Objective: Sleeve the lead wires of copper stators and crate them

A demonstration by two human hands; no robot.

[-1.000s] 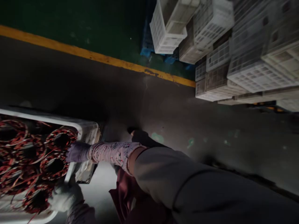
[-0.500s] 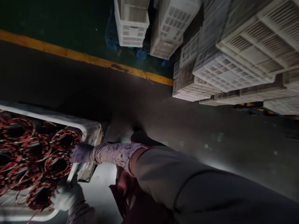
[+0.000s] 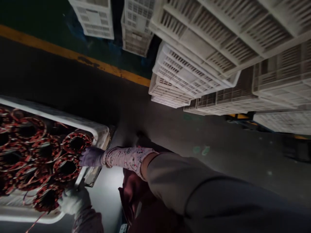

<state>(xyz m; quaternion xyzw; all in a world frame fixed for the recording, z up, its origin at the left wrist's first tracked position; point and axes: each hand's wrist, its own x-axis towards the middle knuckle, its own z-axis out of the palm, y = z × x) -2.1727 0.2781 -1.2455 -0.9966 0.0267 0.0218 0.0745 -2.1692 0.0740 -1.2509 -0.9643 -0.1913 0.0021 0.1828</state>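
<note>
A white plastic crate (image 3: 60, 117) at the left holds several motor stators (image 3: 68, 167) with reddish copper windings, packed with their round openings showing. My right hand (image 3: 91, 157), in a purple glove below a floral sleeve cover, closes over the crate's near end rim, its fingers on the inside beside two stators. Lower down, my left hand (image 3: 74, 200), in a whitish glove, grips the same rim close to the crate's corner, next to the lowest stator. Loose wire ends trail over the crate's edge. The undersides of my fingers are hidden.
Tall stacks of white slatted crates (image 3: 189, 71) fill the upper right. More crates (image 3: 94, 21) stand beyond the yellow floor line (image 3: 102, 65). The grey floor (image 3: 170, 129) runs between them and me. A maroon apron (image 3: 134, 191) hangs at my front.
The view has swung, so the crate stacks sit further left and the stator crate slightly further right in the picture. Both hands keep their places on the rim.
</note>
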